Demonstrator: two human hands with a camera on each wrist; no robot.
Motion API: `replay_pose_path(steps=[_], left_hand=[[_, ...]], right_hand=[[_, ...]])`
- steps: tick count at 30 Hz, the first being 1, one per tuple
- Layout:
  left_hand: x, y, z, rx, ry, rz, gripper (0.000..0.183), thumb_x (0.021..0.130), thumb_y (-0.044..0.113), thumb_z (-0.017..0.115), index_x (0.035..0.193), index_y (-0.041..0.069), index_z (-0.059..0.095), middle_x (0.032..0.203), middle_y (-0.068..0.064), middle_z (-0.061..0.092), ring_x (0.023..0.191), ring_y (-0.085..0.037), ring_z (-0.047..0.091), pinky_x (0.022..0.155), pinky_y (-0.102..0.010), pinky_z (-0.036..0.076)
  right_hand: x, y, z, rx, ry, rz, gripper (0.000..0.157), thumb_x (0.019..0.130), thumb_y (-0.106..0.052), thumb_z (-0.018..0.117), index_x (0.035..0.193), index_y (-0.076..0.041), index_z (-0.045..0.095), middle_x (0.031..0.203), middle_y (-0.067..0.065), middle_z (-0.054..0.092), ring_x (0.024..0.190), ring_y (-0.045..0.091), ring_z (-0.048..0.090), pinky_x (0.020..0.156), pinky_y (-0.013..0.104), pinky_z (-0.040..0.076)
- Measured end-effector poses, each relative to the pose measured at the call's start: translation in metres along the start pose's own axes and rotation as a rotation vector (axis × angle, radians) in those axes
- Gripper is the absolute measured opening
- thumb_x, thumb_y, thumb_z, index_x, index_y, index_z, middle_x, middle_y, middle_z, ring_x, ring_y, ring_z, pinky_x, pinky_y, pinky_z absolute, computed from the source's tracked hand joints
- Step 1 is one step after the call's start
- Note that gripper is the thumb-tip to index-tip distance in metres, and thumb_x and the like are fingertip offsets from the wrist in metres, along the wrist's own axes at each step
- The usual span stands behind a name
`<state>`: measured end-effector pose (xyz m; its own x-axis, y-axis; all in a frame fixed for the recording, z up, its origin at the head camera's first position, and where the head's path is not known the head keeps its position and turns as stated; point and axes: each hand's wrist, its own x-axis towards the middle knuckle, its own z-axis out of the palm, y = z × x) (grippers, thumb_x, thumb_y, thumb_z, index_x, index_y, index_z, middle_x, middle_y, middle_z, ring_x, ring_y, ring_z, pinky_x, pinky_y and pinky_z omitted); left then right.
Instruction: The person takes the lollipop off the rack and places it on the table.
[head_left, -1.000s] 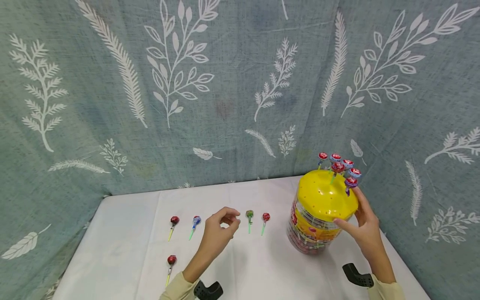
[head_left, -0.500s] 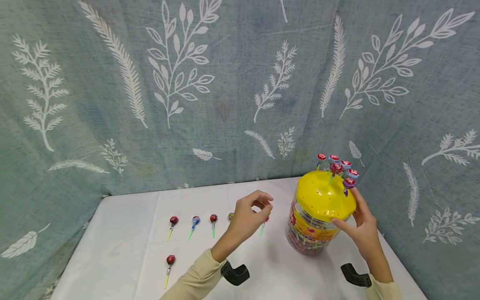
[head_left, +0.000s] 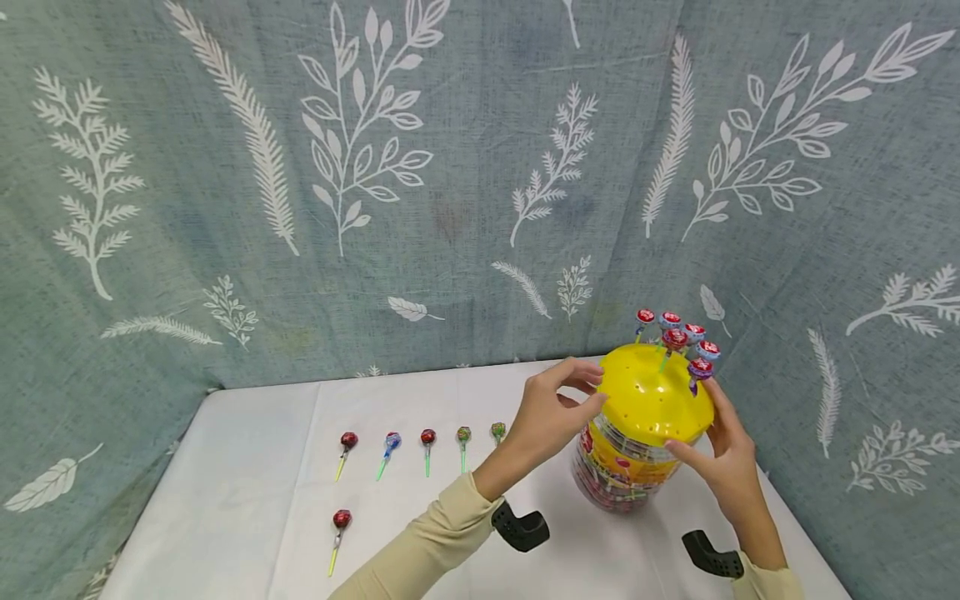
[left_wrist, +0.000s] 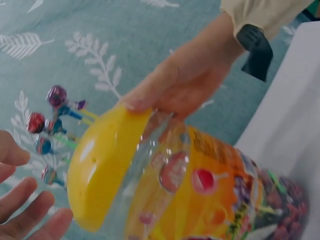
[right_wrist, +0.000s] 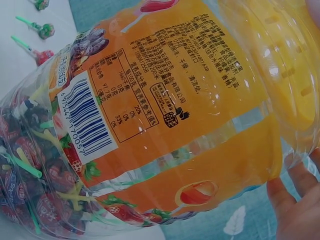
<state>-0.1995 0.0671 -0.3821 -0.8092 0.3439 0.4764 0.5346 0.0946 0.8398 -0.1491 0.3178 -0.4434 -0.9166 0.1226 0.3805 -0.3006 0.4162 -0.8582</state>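
Note:
A clear plastic lollipop jar (head_left: 626,471) with an orange label and a yellow lid (head_left: 648,396) stands on the right of the table. Several wrapped lollipops (head_left: 675,337) stick upright in holes at the lid's far right side. My right hand (head_left: 726,458) grips the jar at the right of its lid, thumb at the front edge and fingers round the back. At the lid's left edge is my left hand (head_left: 555,412), fingers bent loosely with a gap to the thumb. The left wrist view shows its fingers (left_wrist: 30,210) spread beside the lid, holding nothing.
On the white table (head_left: 225,483) lie several lollipops in a row, among them a blue one (head_left: 392,443) and a green one (head_left: 464,437). One red lollipop (head_left: 341,521) lies nearer the front. A leaf-patterned curtain (head_left: 450,208) borders the table behind.
My left hand has moved right from above the row of lollipops to the lid's left edge, uncovering the lollipops behind it. The right hand and the jar have stayed in place.

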Motion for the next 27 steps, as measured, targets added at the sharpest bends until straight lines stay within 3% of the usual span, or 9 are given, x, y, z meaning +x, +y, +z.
replay_pose_path(steps=[11,21,27], left_hand=[[0.023,0.012,0.035,-0.051,-0.028,0.098,0.028,0.087,0.012,0.068,0.114,0.011,0.062,0.108,-0.001,0.066,0.095,-0.006,0.062,0.074,-0.017,0.052],[0.035,0.026,0.069,-0.074,-0.058,0.139,0.032,0.086,0.001,0.065,0.117,0.004,0.060,0.112,-0.010,0.066,0.101,-0.012,0.063,0.078,-0.017,0.051],[0.039,0.026,0.084,-0.024,-0.060,0.177,0.033,0.087,0.000,0.063,0.119,0.009,0.059,0.105,-0.002,0.068,0.096,0.002,0.061,0.075,-0.009,0.048]], right_hand=[[0.001,-0.001,0.002,-0.009,-0.004,0.000,0.091,0.081,0.001,0.071,0.152,-0.026,0.020,0.154,0.002,0.024,0.137,0.009,0.029,0.102,0.008,0.026],[0.002,-0.002,0.002,0.017,-0.013,0.007,0.092,0.081,0.003,0.070,0.152,-0.026,0.019,0.155,-0.001,0.022,0.137,0.010,0.028,0.102,0.010,0.027],[0.000,0.000,0.000,0.017,-0.012,0.020,0.092,0.081,0.003,0.070,0.152,-0.027,0.019,0.155,-0.001,0.022,0.137,0.009,0.027,0.101,0.008,0.027]])
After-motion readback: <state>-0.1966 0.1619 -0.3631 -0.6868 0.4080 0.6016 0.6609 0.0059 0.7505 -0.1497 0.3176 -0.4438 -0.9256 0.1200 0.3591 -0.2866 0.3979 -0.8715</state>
